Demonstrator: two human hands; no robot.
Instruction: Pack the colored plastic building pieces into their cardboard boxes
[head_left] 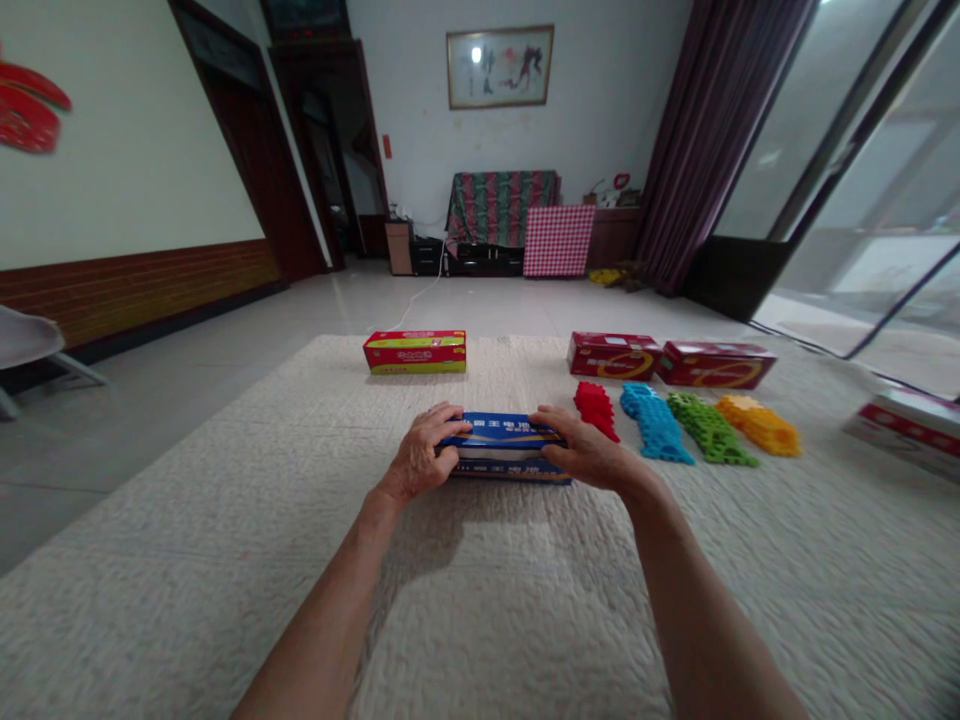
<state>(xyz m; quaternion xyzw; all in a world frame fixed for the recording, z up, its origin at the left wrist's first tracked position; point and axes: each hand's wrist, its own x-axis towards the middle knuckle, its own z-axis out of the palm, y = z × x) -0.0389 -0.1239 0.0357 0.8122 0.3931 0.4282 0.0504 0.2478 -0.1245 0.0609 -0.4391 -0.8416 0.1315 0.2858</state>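
Note:
A long blue box (504, 432) with white and gold lettering lies crosswise on the quilted cover in front of me. My left hand (424, 455) is closed around its left end, thumb on the near side and fingers over the top. At the opposite end, my right hand (589, 445) grips it the same way. A pale strip runs between the blue top and a blue lower part; whether this is one box with a lid or two boxes stacked, I cannot tell. Just right of my right hand lies a stack of red plastic pieces (596, 408).
Blue (658, 422), green (711, 428) and yellow plastic pieces (761, 424) lie in stacks at right. Behind them stand two dark red boxes (613, 355) (718, 364). A red-and-yellow box (415, 353) stands back left, and a white-and-red box (911, 428) far right.

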